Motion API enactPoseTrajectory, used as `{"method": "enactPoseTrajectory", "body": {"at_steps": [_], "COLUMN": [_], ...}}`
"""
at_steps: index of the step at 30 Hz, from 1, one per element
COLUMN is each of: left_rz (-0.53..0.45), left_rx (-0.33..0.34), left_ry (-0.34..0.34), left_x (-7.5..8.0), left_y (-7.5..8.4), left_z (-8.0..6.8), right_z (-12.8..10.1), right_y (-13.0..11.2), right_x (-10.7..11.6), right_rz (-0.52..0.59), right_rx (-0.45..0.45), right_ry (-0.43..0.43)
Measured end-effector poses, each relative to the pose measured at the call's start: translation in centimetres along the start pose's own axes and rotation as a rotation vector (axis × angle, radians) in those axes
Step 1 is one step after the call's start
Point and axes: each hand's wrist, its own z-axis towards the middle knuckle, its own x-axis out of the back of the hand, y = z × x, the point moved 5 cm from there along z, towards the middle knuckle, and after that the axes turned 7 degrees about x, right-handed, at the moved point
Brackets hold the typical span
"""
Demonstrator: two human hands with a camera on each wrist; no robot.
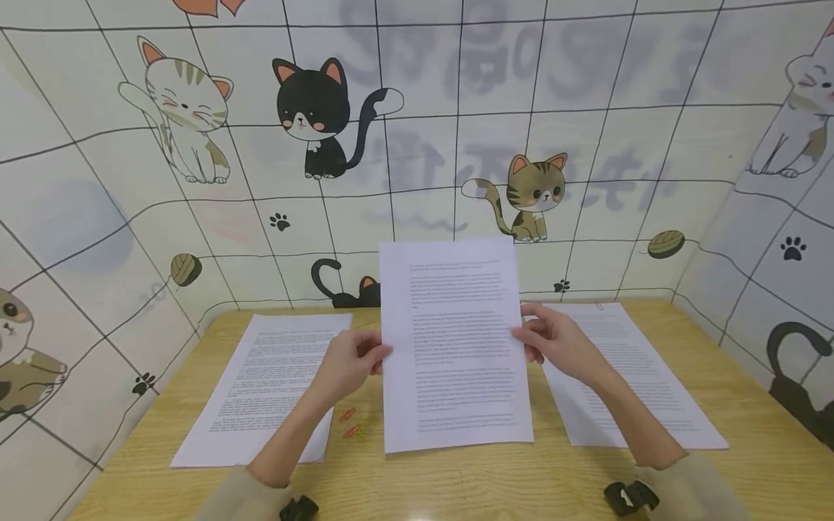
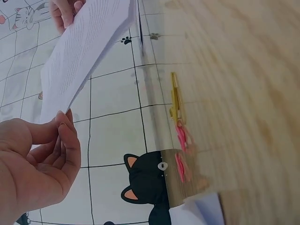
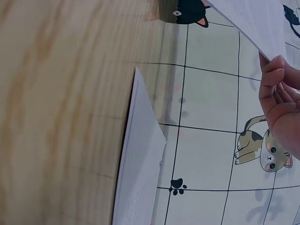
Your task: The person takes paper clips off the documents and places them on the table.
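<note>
A printed sheet of paper [image 1: 456,347] is held upright above the middle of the wooden table [image 1: 456,477]. My left hand [image 1: 355,362] pinches its left edge and my right hand [image 1: 550,340] grips its right edge. In the left wrist view my left hand [image 2: 42,159] holds the sheet [image 2: 84,47] by its edge, thumb against fingers. From the right wrist camera, my right hand's fingers [image 3: 276,93] curl at the sheet's [image 3: 258,18] edge.
Another printed sheet [image 1: 267,383] lies flat on the left, and one more [image 1: 625,376] on the right with a red clip at its top. Coloured paper clips [image 1: 350,423] lie on the table near the left sheet. Cat-patterned walls [image 1: 417,145] enclose the table on three sides.
</note>
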Motion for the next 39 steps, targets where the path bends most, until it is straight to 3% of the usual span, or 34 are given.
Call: {"method": "enactPoseTrajectory", "body": {"at_steps": [8, 16, 30, 39], "left_rz": [-0.008, 0.005, 0.002, 0.044], "left_rx": [0.05, 0.087, 0.153, 0.174], "left_ry": [0.02, 0.052, 0.042, -0.002], "left_x": [0.0, 0.0, -0.5, -0.9], "left_y": [-0.3, -0.9, -2.3, -2.8], "left_z": [1.0, 2.1, 3.1, 3.5], "right_z": [0.0, 0.5, 1.3, 1.7], "right_y": [0.3, 0.6, 2.3, 3.0], "right_x": [-0.2, -0.7, -1.6, -2.5], "right_rz": [-0.091, -0.102, -0.061, -0.098], "right_rx": [-0.074, -0.142, -0.215, -0.254], "right_ry": [-0.015, 0.012, -0.056, -0.099]}}
